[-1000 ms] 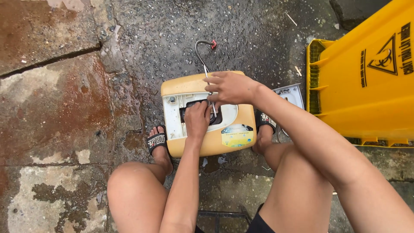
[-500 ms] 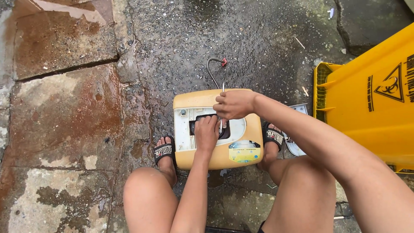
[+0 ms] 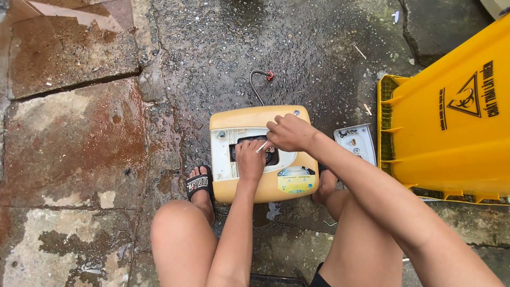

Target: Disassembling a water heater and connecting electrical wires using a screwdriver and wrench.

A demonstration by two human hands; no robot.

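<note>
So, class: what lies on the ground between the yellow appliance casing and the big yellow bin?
In the head view, a small grey-white cover panel lies on wet ground between the yellow casing and the yellow bin, small parts on it.

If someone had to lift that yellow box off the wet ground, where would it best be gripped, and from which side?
Probably by the two short rounded ends of the yellow box, one hand from each side. It lies flat with its opened panel facing up, where the left hand and right hand are busy, and the thin cable at the far edge looks too slight.

Opened yellow appliance (image 3: 258, 118), flat on ground
</note>
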